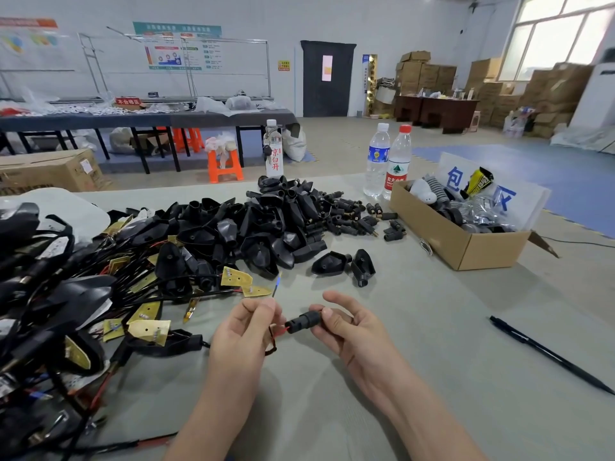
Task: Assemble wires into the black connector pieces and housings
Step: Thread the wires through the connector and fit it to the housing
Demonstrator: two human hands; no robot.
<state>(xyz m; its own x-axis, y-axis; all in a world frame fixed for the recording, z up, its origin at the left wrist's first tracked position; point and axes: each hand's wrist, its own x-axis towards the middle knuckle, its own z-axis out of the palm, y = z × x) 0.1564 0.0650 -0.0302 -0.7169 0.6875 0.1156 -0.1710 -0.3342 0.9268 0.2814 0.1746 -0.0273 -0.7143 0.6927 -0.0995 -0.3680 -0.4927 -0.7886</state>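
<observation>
My right hand [346,324] pinches a small black connector piece [304,322] at the table's near middle. Red and black wires [276,334] run out of its left end. My left hand [248,322] pinches those wires just left of the connector, and a thin blue-tipped wire end [277,285] sticks up above its fingers. A big heap of black housings [259,224] lies behind the hands. Small black plug pieces [352,217] are scattered at the heap's right. Two single housings [344,264] lie apart, closer to me.
Wired assemblies with yellow circuit boards [100,294] are piled at the left. A cardboard box [466,241] of parts stands at the right, with three bottles [386,161] behind the heap. A black pen [545,352] lies at the right near edge.
</observation>
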